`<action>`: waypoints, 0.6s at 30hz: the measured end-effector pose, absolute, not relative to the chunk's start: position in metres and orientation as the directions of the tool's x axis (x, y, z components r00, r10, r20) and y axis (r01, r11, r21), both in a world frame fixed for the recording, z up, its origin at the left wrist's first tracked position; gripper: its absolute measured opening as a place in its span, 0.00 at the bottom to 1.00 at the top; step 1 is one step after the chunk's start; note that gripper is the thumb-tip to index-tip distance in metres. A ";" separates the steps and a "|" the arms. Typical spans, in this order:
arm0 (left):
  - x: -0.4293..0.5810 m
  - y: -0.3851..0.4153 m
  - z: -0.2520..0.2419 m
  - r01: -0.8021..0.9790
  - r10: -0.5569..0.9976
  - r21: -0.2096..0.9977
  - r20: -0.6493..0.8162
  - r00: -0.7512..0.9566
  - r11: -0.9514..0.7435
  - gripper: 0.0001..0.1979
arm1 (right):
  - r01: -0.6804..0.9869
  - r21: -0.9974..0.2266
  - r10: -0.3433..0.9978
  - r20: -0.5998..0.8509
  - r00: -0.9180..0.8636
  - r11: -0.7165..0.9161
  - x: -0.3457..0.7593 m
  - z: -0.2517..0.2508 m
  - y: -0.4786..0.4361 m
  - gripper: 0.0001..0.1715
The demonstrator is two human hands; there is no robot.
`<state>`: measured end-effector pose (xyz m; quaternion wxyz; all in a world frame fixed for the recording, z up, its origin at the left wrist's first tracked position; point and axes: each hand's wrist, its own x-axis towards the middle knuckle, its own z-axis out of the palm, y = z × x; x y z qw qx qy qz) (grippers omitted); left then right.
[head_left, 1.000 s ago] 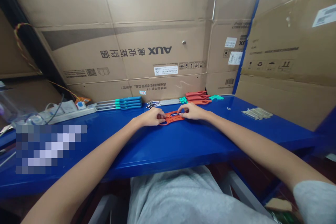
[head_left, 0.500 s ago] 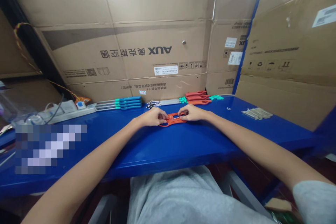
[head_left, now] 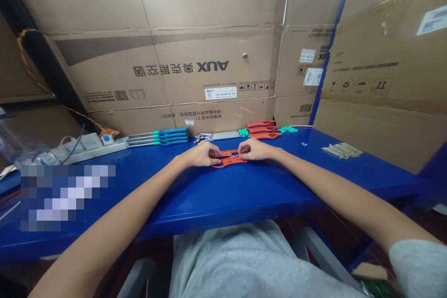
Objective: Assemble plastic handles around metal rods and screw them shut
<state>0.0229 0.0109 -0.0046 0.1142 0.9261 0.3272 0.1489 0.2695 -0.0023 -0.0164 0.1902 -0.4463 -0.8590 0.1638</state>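
Two orange plastic pieces [head_left: 228, 161] lie side by side on the blue table in front of me, with a thin metal piece [head_left: 233, 156] between them. My left hand [head_left: 206, 154] has its fingers closed at the left end of the orange pieces. At their right end, my right hand [head_left: 254, 150] pinches near the thin metal piece. Fingers hide both ends of the orange pieces, and the exact grip of each hand is partly hidden.
Blue-handled tools [head_left: 172, 136] lie at the back left, beside a power strip [head_left: 104, 149]. Thin metal rods [head_left: 223, 135] and red-orange handles [head_left: 263, 129] lie behind my hands. Clear packets [head_left: 342, 150] rest at the right. Cardboard [head_left: 181, 56] stands behind the blue table [head_left: 237, 200].
My left hand has shifted slightly left along the orange pieces, showing more of them. My right hand stays nearly in place.
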 end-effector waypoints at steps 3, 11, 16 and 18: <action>0.023 0.012 -0.005 0.568 0.642 0.326 0.194 0.742 -0.756 0.13 | 0.722 -0.441 0.841 0.191 -0.506 0.534 0.269 -0.016 -0.003 0.08; 0.024 0.012 -0.007 0.569 0.640 0.309 0.225 0.735 -0.762 0.10 | 0.720 -0.436 0.839 0.206 -0.505 0.540 0.270 -0.017 -0.003 0.09; 0.025 0.010 -0.006 0.596 0.650 0.277 0.185 0.737 -0.754 0.11 | 0.726 -0.455 0.850 0.161 -0.502 0.515 0.270 -0.018 -0.001 0.12; 0.025 0.011 -0.006 0.594 0.641 0.251 0.198 0.742 -0.765 0.12 | 0.729 -0.452 0.851 0.161 -0.500 0.514 0.270 -0.018 -0.001 0.13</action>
